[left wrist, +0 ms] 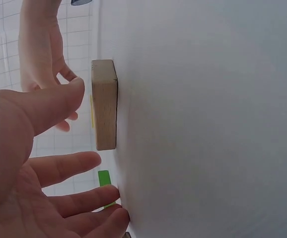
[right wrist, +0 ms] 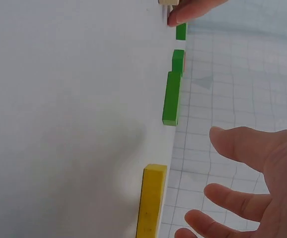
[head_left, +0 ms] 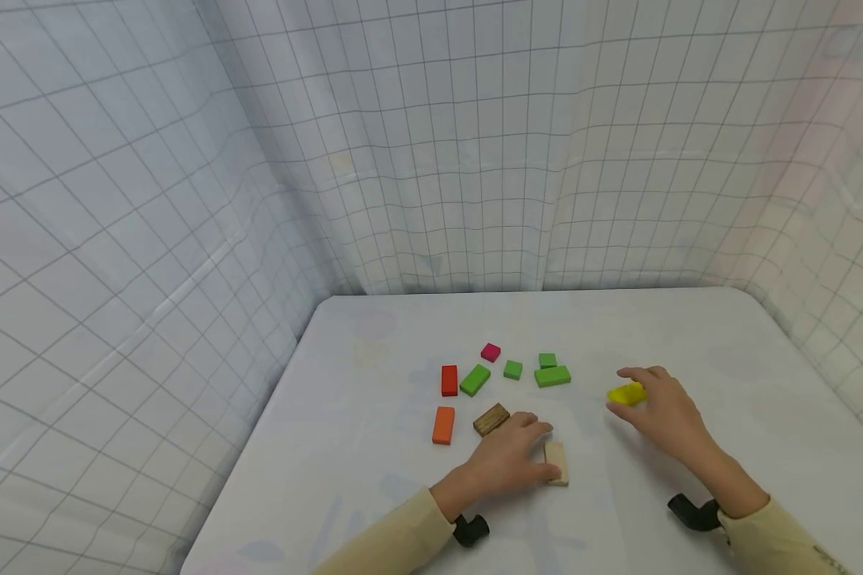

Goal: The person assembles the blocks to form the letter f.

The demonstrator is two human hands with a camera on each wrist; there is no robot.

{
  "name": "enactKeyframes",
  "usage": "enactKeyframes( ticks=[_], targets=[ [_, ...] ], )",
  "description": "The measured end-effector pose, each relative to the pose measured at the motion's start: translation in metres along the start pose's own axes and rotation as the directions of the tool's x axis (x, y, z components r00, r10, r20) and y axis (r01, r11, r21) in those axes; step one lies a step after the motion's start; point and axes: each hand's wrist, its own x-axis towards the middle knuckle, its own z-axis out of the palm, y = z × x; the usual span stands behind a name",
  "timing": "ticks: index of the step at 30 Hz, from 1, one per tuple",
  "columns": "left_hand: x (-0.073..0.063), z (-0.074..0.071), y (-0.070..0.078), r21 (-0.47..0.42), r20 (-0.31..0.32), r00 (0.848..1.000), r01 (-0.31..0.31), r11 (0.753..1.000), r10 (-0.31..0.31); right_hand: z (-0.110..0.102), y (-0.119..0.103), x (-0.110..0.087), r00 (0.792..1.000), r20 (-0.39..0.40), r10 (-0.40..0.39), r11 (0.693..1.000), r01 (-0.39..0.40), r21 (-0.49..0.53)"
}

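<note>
Head view: right hand (head_left: 665,411) near yellow block (head_left: 626,394), sleeve marking (head_left: 830,559) illegible.

Four green blocks (head_left: 552,377), one red block (head_left: 449,382), one orange block (head_left: 443,426), one pink block (head_left: 491,352), one brown block (head_left: 491,419), one pale block (head_left: 557,460) and one yellow block (head_left: 626,394) are tallied right now, making ten, on one table (head_left: 331,431), and two hands (head_left: 507,458) and two cream sleeves (head_left: 397,538) are counted too!
</note>
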Motion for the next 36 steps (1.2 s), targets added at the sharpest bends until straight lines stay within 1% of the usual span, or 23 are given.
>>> enactKeyframes(
  ticks=[8, 16, 28, 31, 36],
  targets=[
    [0.001, 0.001, 0.002, 0.020, -0.013, 1.000, 0.010, 1.000, -0.010, -0.006, 0.013, 0.003, 0.999, 0.016, 0.038, 0.999, -0.037, -0.005],
    [0.001, 0.002, 0.002, 0.038, -0.008, 1.000, 0.017, 0.999, -0.017, -0.004, 0.022, 0.005, 0.993, 0.059, 0.101, 0.994, -0.099, -0.043],
    [0.001, 0.002, 0.002, 0.054, -0.015, 1.000, 0.019, 0.998, -0.018, 0.001, 0.023, 0.008, 0.975, 0.117, 0.189, 0.979, -0.178, -0.098],
    [0.000, 0.002, 0.002, 0.053, -0.015, 1.000, 0.018, 0.998, -0.017, 0.003, 0.022, 0.008, 0.973, 0.119, 0.198, 0.976, -0.185, -0.113],
    [-0.001, 0.003, 0.002, 0.057, -0.020, 1.000, 0.016, 0.998, -0.015, 0.005, 0.019, 0.008, 0.976, 0.102, 0.192, 0.975, -0.179, -0.130]
  ],
)
